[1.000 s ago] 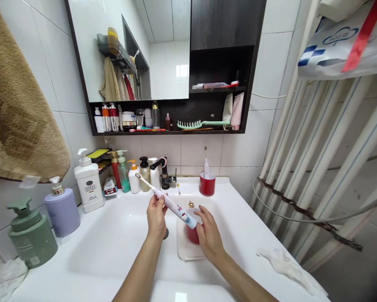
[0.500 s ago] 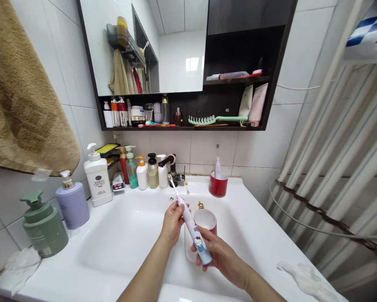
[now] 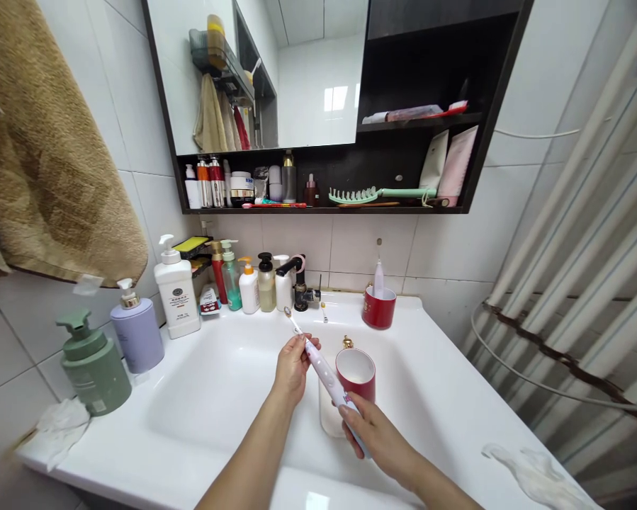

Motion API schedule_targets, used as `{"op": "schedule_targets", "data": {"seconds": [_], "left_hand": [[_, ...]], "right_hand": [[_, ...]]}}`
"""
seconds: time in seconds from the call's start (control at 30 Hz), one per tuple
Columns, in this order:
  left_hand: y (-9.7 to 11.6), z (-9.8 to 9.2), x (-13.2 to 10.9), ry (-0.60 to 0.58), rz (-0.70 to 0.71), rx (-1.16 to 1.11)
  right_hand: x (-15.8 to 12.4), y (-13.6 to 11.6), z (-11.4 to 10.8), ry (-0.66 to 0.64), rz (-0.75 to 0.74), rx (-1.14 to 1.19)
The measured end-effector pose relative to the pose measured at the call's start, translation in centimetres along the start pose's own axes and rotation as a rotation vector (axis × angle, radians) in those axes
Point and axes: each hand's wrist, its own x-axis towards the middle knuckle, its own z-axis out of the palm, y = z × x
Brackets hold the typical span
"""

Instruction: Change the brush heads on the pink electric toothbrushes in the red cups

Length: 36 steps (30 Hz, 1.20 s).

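Observation:
An electric toothbrush (image 3: 326,373) with a pale pink and light blue handle is held tilted over the white sink (image 3: 201,397), its head pointing up and left. My left hand (image 3: 290,367) pinches it where the brush head joins the handle. Around the lower end of the handle my right hand (image 3: 375,431) is closed, its thumb lying along the near side and covering most of the printed picture. Behind the handle, a red cup (image 3: 365,388) with a white inside stands in the sink on a pale tray (image 3: 329,419).
Another red cup (image 3: 378,313) holding a pale toothbrush stands on the back ledge, right of the black faucet (image 3: 300,283). Several pump bottles line the back and left. A dark mirror cabinet (image 3: 329,210) hangs above. Crumpled clear plastic (image 3: 531,471) lies on the right rim.
My right hand has shifted its grip, with the thumb now over the printed picture. The toothbrush has turned slightly in my hands. The whole view has shifted a little.

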Motion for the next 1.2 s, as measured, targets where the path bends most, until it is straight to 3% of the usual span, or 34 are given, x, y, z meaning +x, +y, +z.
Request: {"op": "schedule_targets", "data": {"seconds": [0.17, 0.33, 0.5, 0.87, 1.0, 1.2], "left_hand": [[-0.24, -0.06, 0.19, 0.06, 0.013, -0.029], [-0.54, -0.3, 0.57, 0.084, 0.024, -0.077], [-0.67, -0.34, 0.72, 0.11, 0.028, -0.1], [-0.3, -0.22, 0.62, 0.124, 0.011, -0.092], [-0.37, -0.13, 0.59, 0.136, 0.024, -0.111], [-0.48, -0.06, 0.69, 0.17, 0.038, -0.141]], "right_hand": [[0.05, 0.0, 0.19, 0.028, -0.017, -0.039], [-0.21, -0.48, 0.25, -0.094, 0.106, 0.159], [0.01, -0.1, 0.46, 0.008, 0.017, 0.004], [-0.01, 0.48, 0.63, -0.023, 0.061, 0.05], [0.14, 0.41, 0.7, 0.068, 0.018, -0.058], [0.02, 0.24, 0.72, -0.003, 0.052, -0.017]]}}
